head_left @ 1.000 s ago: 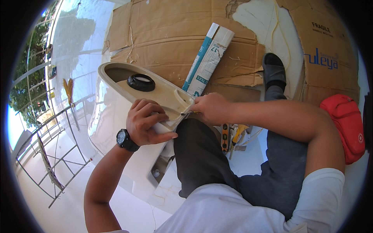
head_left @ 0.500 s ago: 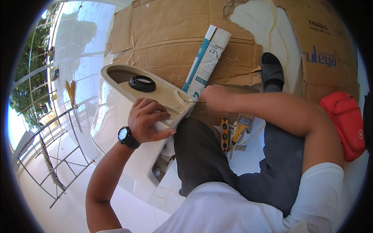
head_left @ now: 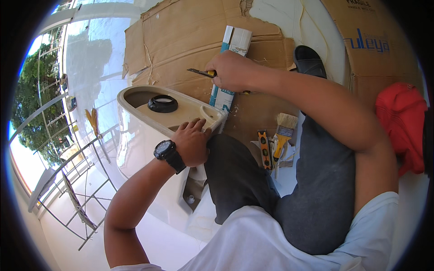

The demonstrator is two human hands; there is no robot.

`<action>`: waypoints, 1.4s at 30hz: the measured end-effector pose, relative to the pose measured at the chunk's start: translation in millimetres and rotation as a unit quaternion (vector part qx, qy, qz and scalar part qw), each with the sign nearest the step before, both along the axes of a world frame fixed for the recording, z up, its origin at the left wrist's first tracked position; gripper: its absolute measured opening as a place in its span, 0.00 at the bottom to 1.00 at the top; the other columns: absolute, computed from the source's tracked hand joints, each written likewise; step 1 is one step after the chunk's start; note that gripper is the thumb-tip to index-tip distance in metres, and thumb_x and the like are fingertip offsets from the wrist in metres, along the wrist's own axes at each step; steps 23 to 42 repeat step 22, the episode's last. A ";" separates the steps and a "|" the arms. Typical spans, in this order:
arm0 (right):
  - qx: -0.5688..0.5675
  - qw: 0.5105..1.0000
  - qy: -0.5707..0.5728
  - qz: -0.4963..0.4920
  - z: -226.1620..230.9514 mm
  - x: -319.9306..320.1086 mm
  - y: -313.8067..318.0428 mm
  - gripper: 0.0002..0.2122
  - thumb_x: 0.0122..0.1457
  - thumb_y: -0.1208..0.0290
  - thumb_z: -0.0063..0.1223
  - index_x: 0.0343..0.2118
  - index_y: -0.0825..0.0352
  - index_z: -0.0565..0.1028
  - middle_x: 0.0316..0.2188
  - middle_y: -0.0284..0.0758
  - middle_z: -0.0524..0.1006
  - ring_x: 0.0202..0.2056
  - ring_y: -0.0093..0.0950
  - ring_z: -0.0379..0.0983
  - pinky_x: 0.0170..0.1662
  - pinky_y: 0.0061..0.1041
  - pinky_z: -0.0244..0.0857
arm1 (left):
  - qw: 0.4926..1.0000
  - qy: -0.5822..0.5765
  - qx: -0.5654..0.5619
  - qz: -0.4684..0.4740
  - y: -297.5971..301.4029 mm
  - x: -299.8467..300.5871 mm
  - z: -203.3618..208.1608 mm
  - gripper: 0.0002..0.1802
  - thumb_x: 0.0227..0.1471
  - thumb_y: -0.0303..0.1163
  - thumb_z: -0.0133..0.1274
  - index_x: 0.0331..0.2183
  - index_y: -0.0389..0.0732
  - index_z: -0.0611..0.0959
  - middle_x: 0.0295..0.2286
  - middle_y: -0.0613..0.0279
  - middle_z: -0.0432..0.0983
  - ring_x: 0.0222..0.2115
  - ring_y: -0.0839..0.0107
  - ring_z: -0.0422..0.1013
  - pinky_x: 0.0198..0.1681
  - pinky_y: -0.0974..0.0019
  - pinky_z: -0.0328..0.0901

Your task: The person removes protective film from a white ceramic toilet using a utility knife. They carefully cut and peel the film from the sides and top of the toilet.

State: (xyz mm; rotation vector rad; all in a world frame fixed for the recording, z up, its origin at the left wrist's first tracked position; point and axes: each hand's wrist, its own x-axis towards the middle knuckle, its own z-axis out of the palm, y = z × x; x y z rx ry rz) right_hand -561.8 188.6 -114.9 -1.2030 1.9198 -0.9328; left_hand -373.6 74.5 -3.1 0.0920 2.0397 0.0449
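A glossy white ceramic toilet (head_left: 144, 135) lies tipped over at my left knee, its hollow underside facing up. A black rubber ring (head_left: 156, 107) sits around the round outlet inside that underside. My left hand (head_left: 192, 142) rests on the near edge of the ceramic, fingers laid over it and slightly apart, gripping nothing. In my right hand (head_left: 233, 70) is a yellow and black utility knife (head_left: 211, 73), its blade out and pointing left. The knife is in the air beyond the toilet, above the cardboard sheet (head_left: 181, 45).
Under my right hand a long white and teal carton (head_left: 239, 40) lies on the cardboard. An orange spirit level (head_left: 264, 149) and a paintbrush (head_left: 283, 135) lie by my knee. At right are a red bag (head_left: 398, 122) and a large cardboard box (head_left: 375, 72); a metal frame (head_left: 92, 196) stands left.
My right hand has lifted the utility knife off the toilet's edge and moved it up and left. My left hand has shifted slightly right along the near edge, its fingers now flatter.
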 end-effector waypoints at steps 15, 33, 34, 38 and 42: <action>-0.018 0.997 -0.074 0.004 -7.1 9.0 2.7 0.19 0.51 0.72 0.60 0.47 0.70 0.82 0.37 0.51 0.82 0.42 0.46 0.80 0.48 0.38 0.74 | 0.997 -0.058 0.029 0.046 -16.1 -15.3 20.9 0.37 0.42 0.35 0.62 0.56 0.35 0.78 0.54 0.47 0.69 0.60 0.51 0.62 0.66 0.52 0.57; 0.025 0.995 -0.093 -0.016 -10.3 3.1 7.1 0.20 0.50 0.72 0.60 0.49 0.65 0.83 0.40 0.51 0.83 0.45 0.45 0.81 0.51 0.35 0.74 | 0.995 -0.066 0.051 0.059 -23.9 -11.8 9.3 0.37 0.41 0.34 0.62 0.57 0.39 0.78 0.60 0.48 0.64 0.64 0.46 0.56 0.67 0.50 0.55; 0.025 0.995 -0.093 -0.016 -10.3 3.1 7.1 0.20 0.50 0.72 0.60 0.49 0.65 0.83 0.40 0.51 0.83 0.45 0.45 0.81 0.51 0.35 0.74 | 0.995 -0.066 0.051 0.059 -23.9 -11.8 9.3 0.37 0.41 0.34 0.62 0.57 0.39 0.78 0.60 0.48 0.64 0.64 0.46 0.56 0.67 0.50 0.55; 0.025 0.995 -0.093 -0.016 -10.3 3.1 7.1 0.20 0.50 0.72 0.60 0.49 0.65 0.83 0.40 0.51 0.83 0.45 0.45 0.81 0.51 0.35 0.74 | 0.995 -0.066 0.051 0.059 -23.9 -11.8 9.3 0.37 0.41 0.34 0.62 0.57 0.39 0.78 0.60 0.48 0.64 0.64 0.46 0.56 0.67 0.50 0.55; 0.025 0.995 -0.093 -0.016 -10.3 3.1 7.1 0.20 0.50 0.72 0.60 0.49 0.65 0.83 0.40 0.51 0.83 0.45 0.45 0.81 0.51 0.35 0.74 | 0.995 -0.066 0.051 0.059 -23.9 -11.8 9.3 0.37 0.41 0.34 0.62 0.57 0.39 0.78 0.60 0.48 0.64 0.64 0.46 0.56 0.67 0.50 0.55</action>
